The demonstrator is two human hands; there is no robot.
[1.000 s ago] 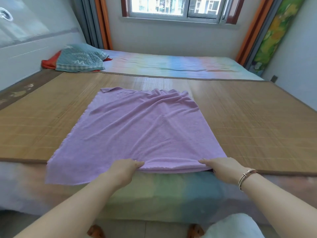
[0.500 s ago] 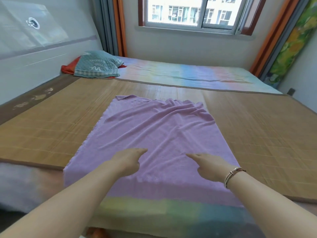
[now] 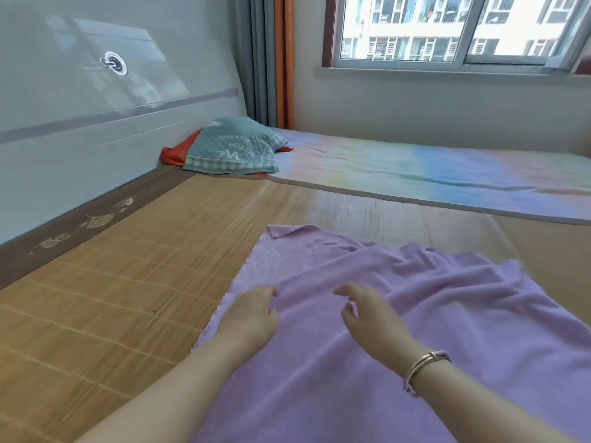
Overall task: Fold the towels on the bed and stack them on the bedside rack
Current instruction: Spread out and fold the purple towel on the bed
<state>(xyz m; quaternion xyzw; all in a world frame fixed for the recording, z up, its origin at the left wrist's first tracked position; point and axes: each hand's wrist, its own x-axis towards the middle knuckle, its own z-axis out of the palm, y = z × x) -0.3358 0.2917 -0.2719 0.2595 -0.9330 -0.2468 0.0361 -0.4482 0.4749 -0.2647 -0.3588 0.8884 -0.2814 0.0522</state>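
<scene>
Head view: on the bamboo mat [image 3: 128,282], a soft, limp purple towel [image 3: 415,314] lies spread and wrinkled, my left hand [image 3: 252,318] and right hand [image 3: 371,318] hovering above it with loose, empty fingers; I'd pinch its corners.

Towel [image 3: 415,314]: lilac terry, spread flat and wrinkled on the bamboo mat [image 3: 112,298], far-left corner flipped over.

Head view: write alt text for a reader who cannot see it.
Two bare hands, the left hand and right hand, reach over a lilac towel spread, wrinkled, on a bamboo mat covering a bed. Both hold nothing, fingers loosely curled. Beyond lie a teal pillow, a pastel sheet and a window.
</scene>
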